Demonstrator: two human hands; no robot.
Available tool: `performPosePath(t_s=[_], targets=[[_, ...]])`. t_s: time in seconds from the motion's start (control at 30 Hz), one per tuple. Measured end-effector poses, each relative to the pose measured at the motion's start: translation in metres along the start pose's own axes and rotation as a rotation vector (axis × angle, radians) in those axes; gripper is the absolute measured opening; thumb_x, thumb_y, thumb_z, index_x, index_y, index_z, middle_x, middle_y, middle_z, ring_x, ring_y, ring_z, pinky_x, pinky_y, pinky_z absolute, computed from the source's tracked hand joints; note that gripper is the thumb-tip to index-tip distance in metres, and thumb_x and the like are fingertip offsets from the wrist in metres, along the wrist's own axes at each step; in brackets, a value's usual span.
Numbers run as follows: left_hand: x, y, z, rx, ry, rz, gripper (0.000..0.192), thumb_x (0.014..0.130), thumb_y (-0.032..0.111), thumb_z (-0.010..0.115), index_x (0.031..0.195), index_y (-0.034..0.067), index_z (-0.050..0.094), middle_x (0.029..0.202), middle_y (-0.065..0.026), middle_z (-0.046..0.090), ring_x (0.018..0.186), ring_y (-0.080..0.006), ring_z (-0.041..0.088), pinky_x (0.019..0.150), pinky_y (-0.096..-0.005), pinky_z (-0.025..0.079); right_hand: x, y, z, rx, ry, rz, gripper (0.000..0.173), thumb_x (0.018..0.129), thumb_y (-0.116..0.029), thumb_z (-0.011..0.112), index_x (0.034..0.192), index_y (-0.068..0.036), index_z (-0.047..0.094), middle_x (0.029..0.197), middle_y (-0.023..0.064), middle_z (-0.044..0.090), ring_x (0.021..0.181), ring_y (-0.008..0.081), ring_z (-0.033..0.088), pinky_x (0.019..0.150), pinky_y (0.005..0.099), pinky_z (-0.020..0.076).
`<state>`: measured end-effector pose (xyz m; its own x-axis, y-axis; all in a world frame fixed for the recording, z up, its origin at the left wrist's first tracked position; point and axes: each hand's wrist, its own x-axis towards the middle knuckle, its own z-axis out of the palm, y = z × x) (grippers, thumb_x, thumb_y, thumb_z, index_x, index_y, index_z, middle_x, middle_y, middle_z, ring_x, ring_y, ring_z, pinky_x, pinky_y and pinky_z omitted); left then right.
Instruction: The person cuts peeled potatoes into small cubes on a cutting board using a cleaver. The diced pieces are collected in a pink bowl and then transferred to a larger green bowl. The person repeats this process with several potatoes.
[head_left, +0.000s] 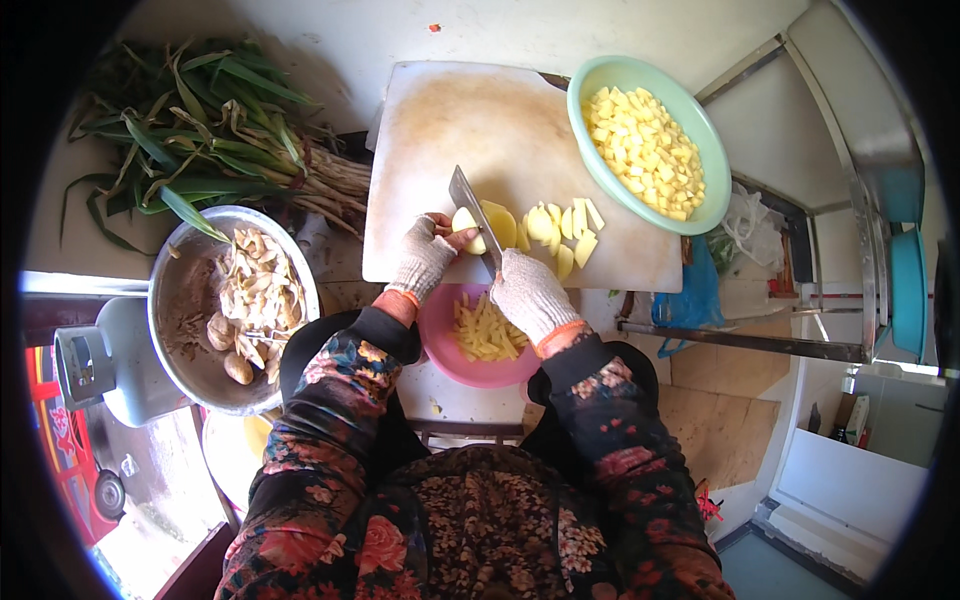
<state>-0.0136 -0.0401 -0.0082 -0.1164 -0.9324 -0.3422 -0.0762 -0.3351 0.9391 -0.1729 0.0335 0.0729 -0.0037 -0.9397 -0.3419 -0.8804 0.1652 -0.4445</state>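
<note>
My left hand (420, 259), in a white knitted glove with bare fingertips, grips a peeled potato piece (463, 221) on the white cutting board (465, 120). Held in my gloved right hand (534, 292) is a kitchen knife (471, 202), its blade upright between the piece and another potato chunk (501, 223). To the right of the blade, cut potato slices and sticks (581, 236) lie scattered on the board. Below the board's near edge, between my knees, a pink basin (465, 376) holds potato sticks (484, 330); my right hand partly covers it.
A pale green basin (718, 176) of diced potato (645, 146) overlaps the board's right corner. At left stand a metal bowl (169, 345) with peelings and unpeeled potatoes, and a bundle of leafy green stalks (247, 135). A metal frame (750, 341) and blue plastic bag (686, 289) are at right.
</note>
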Motion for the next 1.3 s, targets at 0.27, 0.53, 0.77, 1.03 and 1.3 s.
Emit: performPosePath(t_s=[0.27,0.53,0.77,1.03,1.3], targets=[[-0.003,0.009,-0.013,-0.186,-0.093,-0.142,0.032,0.082,0.013,0.077,0.107,0.004,0.059,0.092,-0.0061,0.068,0.076,-0.0145,0.064,0.069,-0.0273,0.054,-0.001,-0.001,0.0,-0.009,0.01,0.039,0.023,0.091,-0.02,0.056,0.099,0.002,0.058,0.088,0.0263,0.066,0.087,0.0454,0.064,0.078,0.052,0.0506],[0.001,-0.001,-0.011,-0.157,-0.098,-0.076,0.033,0.079,0.007,0.079,0.106,0.002,0.061,0.094,-0.0072,0.068,0.079,-0.0146,0.064,0.073,-0.0268,0.053,-0.016,0.004,-0.002,0.063,0.072,-0.029,0.016,0.088,-0.016,0.058,0.089,0.0,0.058,0.081,0.0233,0.065,0.083,0.0439,0.063,0.075,0.0521,0.0495],[-0.001,-0.003,-0.01,-0.102,-0.13,-0.059,0.035,0.077,0.009,0.082,0.105,-0.001,0.064,0.095,-0.0068,0.069,0.085,-0.0125,0.063,0.08,-0.0255,0.053,-0.024,0.015,0.009,0.155,0.101,0.004,0.019,0.091,-0.017,0.057,0.09,0.001,0.056,0.084,0.0256,0.064,0.086,0.0453,0.063,0.076,0.0514,0.0492],[-0.001,-0.003,-0.009,-0.065,-0.172,-0.041,0.038,0.08,0.013,0.08,0.11,-0.002,0.063,0.096,-0.0069,0.068,0.087,-0.0132,0.063,0.082,-0.0272,0.053,-0.01,0.031,0.008,0.196,0.002,0.091,0.022,0.093,-0.021,0.054,0.092,0.001,0.056,0.09,0.0242,0.066,0.087,0.0447,0.064,0.077,0.0512,0.05],[-0.009,0.006,-0.002,0.1,-0.106,0.05,0.045,0.081,0.016,0.08,0.115,-0.003,0.059,0.095,-0.008,0.068,0.089,-0.0147,0.063,0.081,-0.0282,0.052,-0.016,-0.004,0.002,0.118,0.059,0.077,0.016,0.089,-0.015,0.057,0.094,0.0,0.057,0.086,0.0226,0.066,0.087,0.0431,0.065,0.077,0.0508,0.0508]])
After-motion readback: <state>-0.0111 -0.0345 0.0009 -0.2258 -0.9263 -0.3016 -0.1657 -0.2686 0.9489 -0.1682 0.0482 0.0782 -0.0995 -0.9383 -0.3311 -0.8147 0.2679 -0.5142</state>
